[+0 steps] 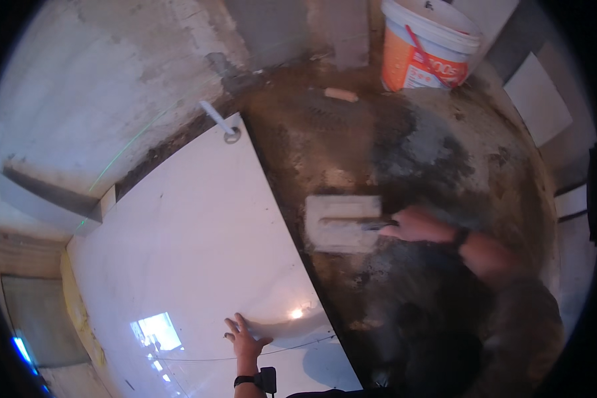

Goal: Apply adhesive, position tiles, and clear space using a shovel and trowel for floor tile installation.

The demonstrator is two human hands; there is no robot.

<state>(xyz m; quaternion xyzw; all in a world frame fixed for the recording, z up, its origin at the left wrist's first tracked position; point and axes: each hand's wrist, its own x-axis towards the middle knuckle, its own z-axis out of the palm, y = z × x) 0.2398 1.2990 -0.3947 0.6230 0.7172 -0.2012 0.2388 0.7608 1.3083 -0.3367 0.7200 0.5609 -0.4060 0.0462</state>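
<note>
My left hand rests with spread fingers on a glossy white tile that fills the lower left. A thin dark line crosses the tile near this hand. My right hand grips the handle of a rectangular trowel, held low over the wet, mottled dark floor just right of the tile's edge. The hand and forearm are slightly blurred. A white pipe rises from a round hole near the tile's far corner.
An orange-and-white bucket stands at the back right, near a small tan block. A wall with a green laser line runs along the left. Pale boards lean at the right edge.
</note>
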